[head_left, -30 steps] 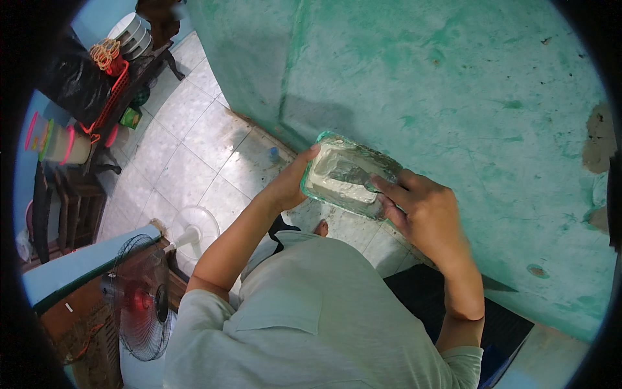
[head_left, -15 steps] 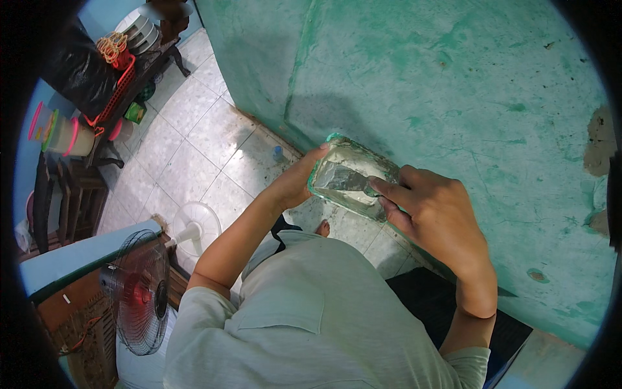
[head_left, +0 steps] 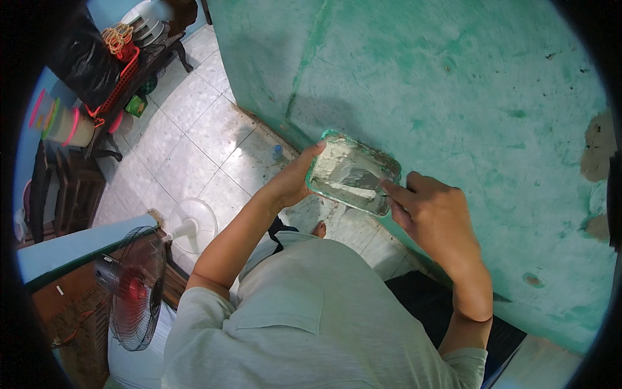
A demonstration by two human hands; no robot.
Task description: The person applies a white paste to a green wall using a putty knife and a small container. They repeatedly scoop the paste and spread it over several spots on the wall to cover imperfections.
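In front of my chest, my left hand [head_left: 291, 180] is closed around the left end of a shallow rectangular tub [head_left: 350, 206] with a green-smeared rim. Pale, creamy putty [head_left: 335, 159] coats its inside. My right hand [head_left: 433, 211] pinches a putty knife [head_left: 364, 177] at the tub's right end. The knife's smeared blade lies inside the tub against the putty, and its handle is mostly hidden by my fingers. Beyond the tub rises a green painted wall [head_left: 453, 97].
Grey-brown patches [head_left: 597, 148] mark the wall at far right. At lower left stands a fan [head_left: 136, 288], near a round white base [head_left: 194, 225]. A dark bench [head_left: 150, 63] with a red basket [head_left: 123, 84] is at upper left. Beneath me is a tiled floor [head_left: 188, 152].
The putty knife's blade has shifted right and turned within the tub, exposing more putty at left. The tub tilts a little differently, and my right hand has moved slightly.
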